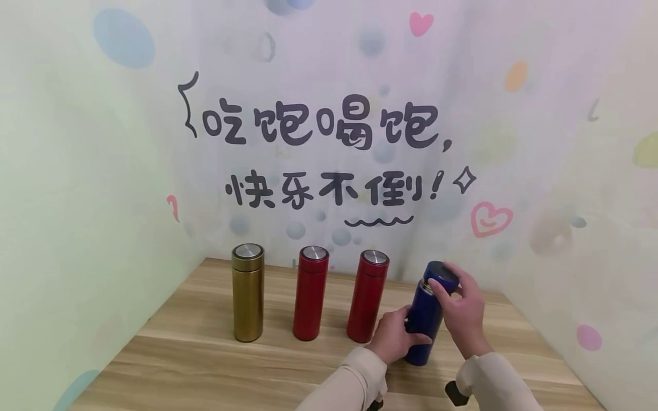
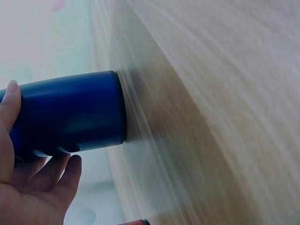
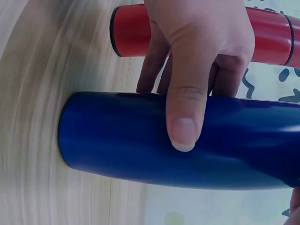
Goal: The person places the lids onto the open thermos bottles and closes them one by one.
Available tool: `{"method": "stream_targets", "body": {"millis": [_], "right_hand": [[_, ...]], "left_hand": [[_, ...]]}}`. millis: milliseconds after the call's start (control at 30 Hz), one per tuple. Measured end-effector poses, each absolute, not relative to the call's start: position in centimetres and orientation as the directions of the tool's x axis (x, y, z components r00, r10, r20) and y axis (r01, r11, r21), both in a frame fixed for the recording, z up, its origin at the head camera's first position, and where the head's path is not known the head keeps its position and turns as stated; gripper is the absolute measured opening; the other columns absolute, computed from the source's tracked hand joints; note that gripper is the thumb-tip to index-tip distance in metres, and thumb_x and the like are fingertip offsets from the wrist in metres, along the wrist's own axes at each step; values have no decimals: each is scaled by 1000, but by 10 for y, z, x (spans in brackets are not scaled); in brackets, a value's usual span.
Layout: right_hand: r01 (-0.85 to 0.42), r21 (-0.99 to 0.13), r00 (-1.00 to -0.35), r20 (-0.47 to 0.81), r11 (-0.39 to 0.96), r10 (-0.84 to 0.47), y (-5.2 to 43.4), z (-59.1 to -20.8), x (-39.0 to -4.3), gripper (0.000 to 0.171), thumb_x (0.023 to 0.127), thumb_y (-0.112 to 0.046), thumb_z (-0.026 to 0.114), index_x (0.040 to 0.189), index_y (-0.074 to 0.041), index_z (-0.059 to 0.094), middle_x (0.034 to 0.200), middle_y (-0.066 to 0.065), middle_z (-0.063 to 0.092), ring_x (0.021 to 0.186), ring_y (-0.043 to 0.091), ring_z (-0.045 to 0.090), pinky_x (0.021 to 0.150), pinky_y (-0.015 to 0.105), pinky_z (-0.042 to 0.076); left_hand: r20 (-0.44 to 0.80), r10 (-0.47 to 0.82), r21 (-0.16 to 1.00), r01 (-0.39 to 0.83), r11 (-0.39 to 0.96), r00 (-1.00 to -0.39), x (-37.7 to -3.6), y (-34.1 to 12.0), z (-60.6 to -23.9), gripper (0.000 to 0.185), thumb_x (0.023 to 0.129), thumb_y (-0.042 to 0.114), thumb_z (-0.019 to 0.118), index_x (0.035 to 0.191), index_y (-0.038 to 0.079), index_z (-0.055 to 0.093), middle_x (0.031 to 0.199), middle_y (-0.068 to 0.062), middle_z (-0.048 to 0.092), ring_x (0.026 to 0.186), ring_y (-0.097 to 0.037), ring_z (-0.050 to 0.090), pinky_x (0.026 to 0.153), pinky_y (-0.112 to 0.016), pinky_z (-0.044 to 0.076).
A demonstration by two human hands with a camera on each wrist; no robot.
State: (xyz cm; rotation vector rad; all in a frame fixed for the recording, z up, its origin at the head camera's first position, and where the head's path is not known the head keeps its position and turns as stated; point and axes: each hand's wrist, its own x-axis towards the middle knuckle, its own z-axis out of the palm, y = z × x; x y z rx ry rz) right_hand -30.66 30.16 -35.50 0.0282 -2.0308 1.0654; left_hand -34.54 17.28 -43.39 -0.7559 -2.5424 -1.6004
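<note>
A blue thermos flask [image 1: 424,325] stands near the right of the table, its base at the wood. My left hand [image 1: 393,335] grips its body low down, thumb across the front and fingers behind. In the left wrist view, the left hand [image 2: 40,187] wraps the blue flask [image 2: 70,112] from the side. My right hand [image 1: 465,308] holds the blue lid [image 1: 442,274] between thumb and fingers. The lid sits tilted at the mouth, and a strip of steel neck [image 1: 425,286] shows below it. The right wrist view shows the left thumb [image 3: 185,117] lying on the flask.
Left of the blue flask stand two red flasks [image 1: 367,299] [image 1: 310,297] and a gold flask [image 1: 248,297], all upright with steel-topped lids. Printed cloth walls [image 1: 319,68] enclose the wooden table [image 1: 205,365] at the back and both sides.
</note>
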Motion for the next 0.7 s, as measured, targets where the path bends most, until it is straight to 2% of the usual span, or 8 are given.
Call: {"method": "stream_targets", "body": {"millis": [167,533,700], "right_hand": [[-367,-679,-678,663,636,317,301,-353,-306,49,89,-25,73,134,-12,57,133,9,55,118,21,51,86,18,41],[-404,-615,-639,719,678,271,300,-360,-308,46,84,-17,78,127,-9,63,123,10,60,108,18,53,83,14,40],[-415,-621,-683,695,665,223,305,-363,-307,47,89,-17,72,134,-10,58,130,12,56,111,15,49,85,15,40]], "left_hand": [[306,374,831,437,343,-875,-345,173,-434,60,75,38,83,127,18,61,108,5,70,91,-9,67,83,-30,55],[302,379,833,435,341,-875,-343,172,-434,58,76,36,83,126,18,62,108,6,69,90,-8,66,82,-29,55],[315,376,827,446,342,-872,-343,172,-434,57,76,37,83,125,18,62,107,6,70,90,-8,66,81,-28,55]]}}
